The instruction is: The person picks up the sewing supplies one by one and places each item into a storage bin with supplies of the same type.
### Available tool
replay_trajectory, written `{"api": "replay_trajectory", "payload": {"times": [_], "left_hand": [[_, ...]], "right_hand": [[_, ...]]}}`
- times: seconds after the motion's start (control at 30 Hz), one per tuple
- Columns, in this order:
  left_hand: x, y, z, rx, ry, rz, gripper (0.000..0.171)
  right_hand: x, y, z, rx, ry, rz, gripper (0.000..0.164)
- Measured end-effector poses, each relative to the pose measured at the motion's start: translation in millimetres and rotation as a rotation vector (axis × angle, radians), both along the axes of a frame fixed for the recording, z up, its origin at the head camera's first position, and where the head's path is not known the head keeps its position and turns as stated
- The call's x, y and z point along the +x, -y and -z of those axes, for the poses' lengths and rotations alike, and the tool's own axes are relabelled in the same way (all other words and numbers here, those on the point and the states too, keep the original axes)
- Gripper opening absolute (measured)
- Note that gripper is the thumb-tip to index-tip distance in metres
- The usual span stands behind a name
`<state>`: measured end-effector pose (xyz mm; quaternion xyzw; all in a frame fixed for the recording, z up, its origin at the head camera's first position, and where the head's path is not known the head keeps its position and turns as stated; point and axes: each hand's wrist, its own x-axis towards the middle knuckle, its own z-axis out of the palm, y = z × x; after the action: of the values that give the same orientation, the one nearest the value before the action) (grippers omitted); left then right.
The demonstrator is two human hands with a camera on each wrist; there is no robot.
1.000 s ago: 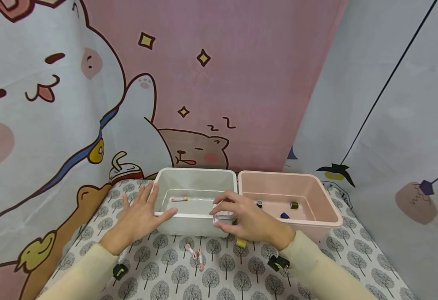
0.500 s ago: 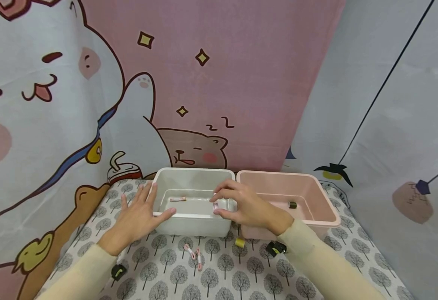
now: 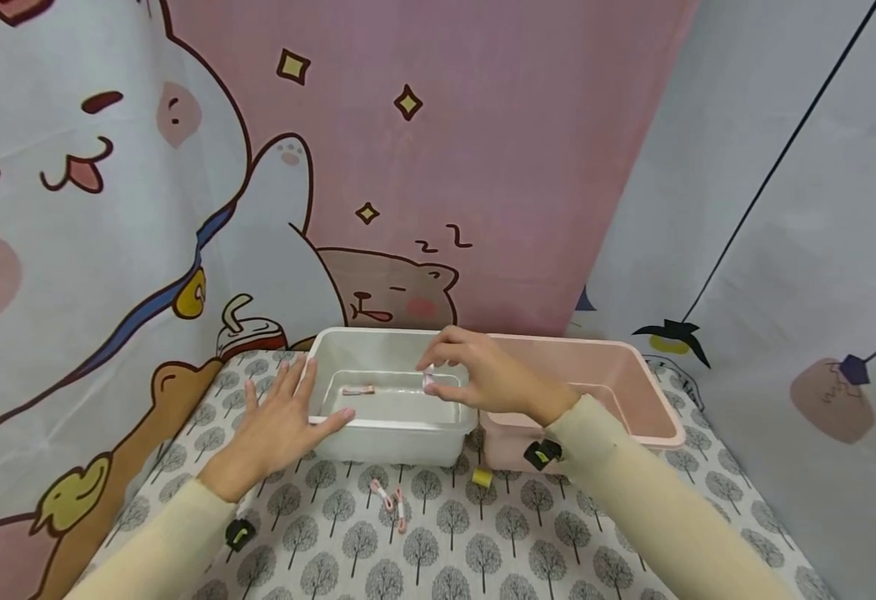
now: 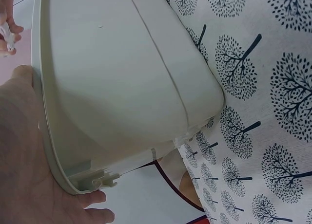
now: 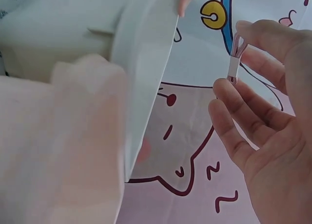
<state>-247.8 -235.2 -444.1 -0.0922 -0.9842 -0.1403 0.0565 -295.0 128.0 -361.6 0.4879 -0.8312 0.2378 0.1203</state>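
Observation:
My right hand (image 3: 501, 375) is above the right part of the white bin (image 3: 392, 442). Between thumb and fingertips it pinches a small folded bundle of pinkish cord (image 5: 234, 65) with a white band round its middle. My left hand (image 3: 276, 425) rests on the left end of that bin's rim, fingers spread and straight. A similar bundle (image 3: 358, 390) lies on the bin floor. Two pink-and-white cord bundles (image 3: 401, 510) lie on the tree-print cloth in front.
A pink bin (image 3: 655, 437) stands right beside the white one, its inside partly hidden by my right hand and arm. A small yellow spool-like piece (image 3: 482, 477) lies on the cloth (image 3: 453, 533) before the bins. A printed curtain (image 3: 528, 167) hangs close behind.
My right hand has risen and moved forward over the white bin with the cord bundle. It now hides the items seen earlier in the pink bin. The left hand keeps its place.

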Motion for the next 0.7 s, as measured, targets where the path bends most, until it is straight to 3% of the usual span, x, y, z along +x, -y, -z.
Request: {"api": "replay_trajectory", "payload": {"times": [0.23,0.7], "left_hand": [[-0.6,-2.0,-3.1,0.001,-0.005,0.001,0.123],[0.6,-2.5,-1.5,-0.008,-0.010,-0.004,0.122]], "right_hand": [[-16.3,8.0,-12.4,-0.004,0.058,-0.003,0.025],[-52.9,32.3,-19.7,0.074,0.117,0.039,0.026]]}}
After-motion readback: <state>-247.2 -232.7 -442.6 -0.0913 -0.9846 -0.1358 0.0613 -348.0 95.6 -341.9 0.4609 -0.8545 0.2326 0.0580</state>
